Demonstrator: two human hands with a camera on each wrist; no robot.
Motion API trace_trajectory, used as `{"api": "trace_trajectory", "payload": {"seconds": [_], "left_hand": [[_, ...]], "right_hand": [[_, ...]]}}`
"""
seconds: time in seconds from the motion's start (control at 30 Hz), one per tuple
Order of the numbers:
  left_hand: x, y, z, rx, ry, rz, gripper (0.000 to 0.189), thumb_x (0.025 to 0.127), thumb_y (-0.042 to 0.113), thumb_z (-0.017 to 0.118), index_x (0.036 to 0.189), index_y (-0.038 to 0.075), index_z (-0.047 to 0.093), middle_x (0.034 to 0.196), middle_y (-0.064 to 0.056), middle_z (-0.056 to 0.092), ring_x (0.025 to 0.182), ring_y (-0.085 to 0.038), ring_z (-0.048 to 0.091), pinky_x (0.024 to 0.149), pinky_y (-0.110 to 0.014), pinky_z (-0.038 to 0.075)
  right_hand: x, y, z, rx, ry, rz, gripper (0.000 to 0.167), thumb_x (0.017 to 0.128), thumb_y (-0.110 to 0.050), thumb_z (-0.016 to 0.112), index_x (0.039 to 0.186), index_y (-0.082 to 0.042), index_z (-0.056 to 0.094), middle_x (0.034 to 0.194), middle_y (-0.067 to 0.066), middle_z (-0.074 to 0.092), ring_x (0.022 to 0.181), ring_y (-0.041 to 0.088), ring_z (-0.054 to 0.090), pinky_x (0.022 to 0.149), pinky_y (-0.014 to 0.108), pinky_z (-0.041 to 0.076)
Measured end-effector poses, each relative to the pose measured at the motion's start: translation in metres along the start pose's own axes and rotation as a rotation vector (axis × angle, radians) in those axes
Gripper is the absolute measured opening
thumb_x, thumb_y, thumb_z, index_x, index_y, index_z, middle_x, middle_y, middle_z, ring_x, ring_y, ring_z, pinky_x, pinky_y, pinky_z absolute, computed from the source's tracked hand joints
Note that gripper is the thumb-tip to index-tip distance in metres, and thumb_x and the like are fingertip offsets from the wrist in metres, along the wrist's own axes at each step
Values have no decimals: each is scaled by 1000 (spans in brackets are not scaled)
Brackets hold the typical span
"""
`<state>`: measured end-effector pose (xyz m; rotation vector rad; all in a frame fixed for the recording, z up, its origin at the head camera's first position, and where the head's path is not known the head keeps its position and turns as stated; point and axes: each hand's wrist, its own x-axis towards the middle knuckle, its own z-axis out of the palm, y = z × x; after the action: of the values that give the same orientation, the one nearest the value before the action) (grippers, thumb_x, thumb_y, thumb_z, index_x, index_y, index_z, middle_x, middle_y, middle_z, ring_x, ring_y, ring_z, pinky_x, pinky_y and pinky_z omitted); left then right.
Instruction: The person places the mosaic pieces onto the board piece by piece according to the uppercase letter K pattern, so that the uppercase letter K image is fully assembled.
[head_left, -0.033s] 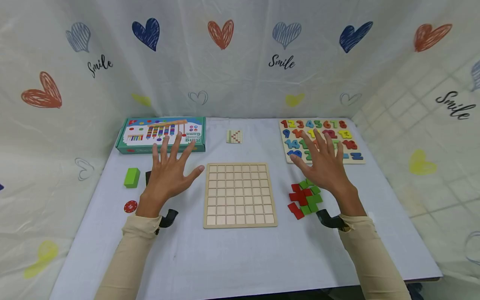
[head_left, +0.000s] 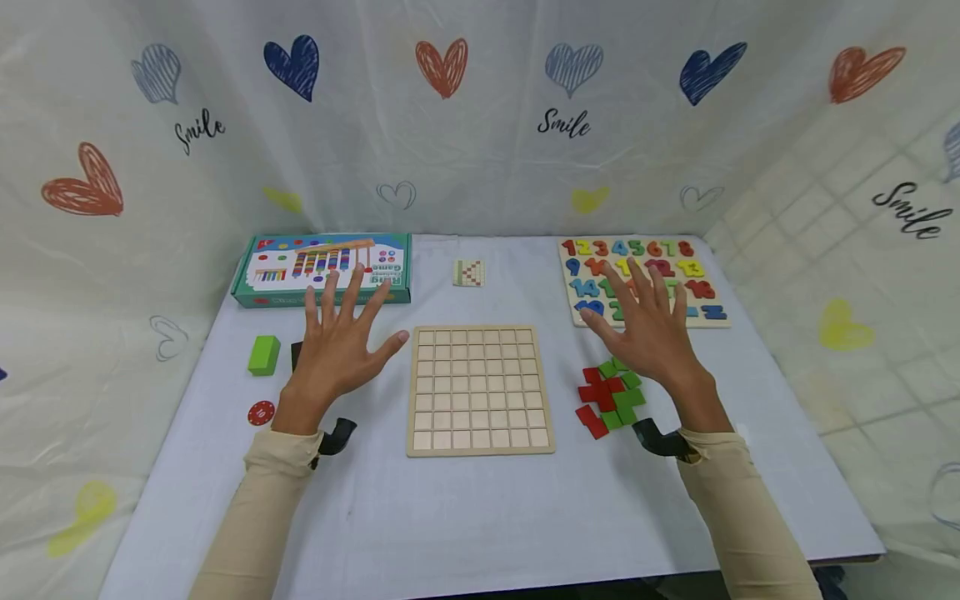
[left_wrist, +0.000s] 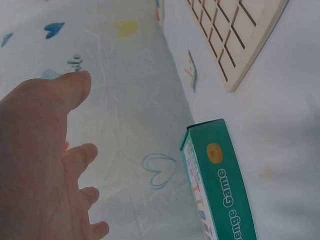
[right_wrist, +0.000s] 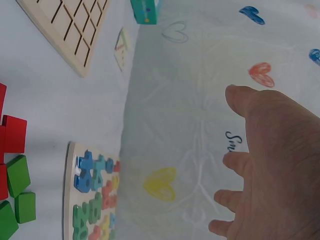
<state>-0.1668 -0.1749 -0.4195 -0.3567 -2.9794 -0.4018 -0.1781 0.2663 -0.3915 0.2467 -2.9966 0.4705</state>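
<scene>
Fingers spread, my left hand (head_left: 335, 354) is held up over the left of the table, its fingertips overlapping the green game box (head_left: 322, 273) in the head view. My right hand (head_left: 651, 329), also spread and holding nothing, hovers at the right; it overlaps the wooden number board (head_left: 701, 289) and lies just beyond a cluster of red and green blocks (head_left: 602, 393). Between the hands lies a square wooden grid board (head_left: 480, 390). Both wrist views show the palms raised, with the green box (left_wrist: 220, 175) and number board (right_wrist: 70, 200) beyond.
A small patterned card (head_left: 468, 273) lies behind the grid board. At the left are a green block (head_left: 263, 356), a red round disc (head_left: 261, 412) and a black item (head_left: 296, 356) partly hidden by the left hand. A printed curtain (head_left: 480, 150) hangs behind the white table (head_left: 480, 525).
</scene>
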Motion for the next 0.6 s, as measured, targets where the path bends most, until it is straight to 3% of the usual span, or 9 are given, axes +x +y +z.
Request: {"api": "trace_trajectory", "payload": {"seconds": [0.37,0.5,0.6], "left_hand": [[0,-4,7,1,-25,12,87,101,66,54,171,26,22,180,-10,-1,163,-44,-6,127,-69,-10],[-2,-4,12,-43,-94,26,85,103,59,59,172,26,21,180,-10,2,163,-44,1,128,-69,-5],[-8,-4,21,-131,-204,30,84,103,50,65,171,25,23,178,-14,15,161,-45,13,128,-70,4]], "right_hand": [[4,1,5,-4,-1,0,89,101,-62,55,172,-23,17,177,21,8,163,46,-4,121,77,-13],[4,0,5,2,1,-2,90,101,-63,55,172,-23,18,177,21,10,163,46,-4,121,76,-15],[3,-1,6,3,2,-1,90,100,-63,56,172,-23,18,177,21,10,163,47,-3,121,76,-14]]}}
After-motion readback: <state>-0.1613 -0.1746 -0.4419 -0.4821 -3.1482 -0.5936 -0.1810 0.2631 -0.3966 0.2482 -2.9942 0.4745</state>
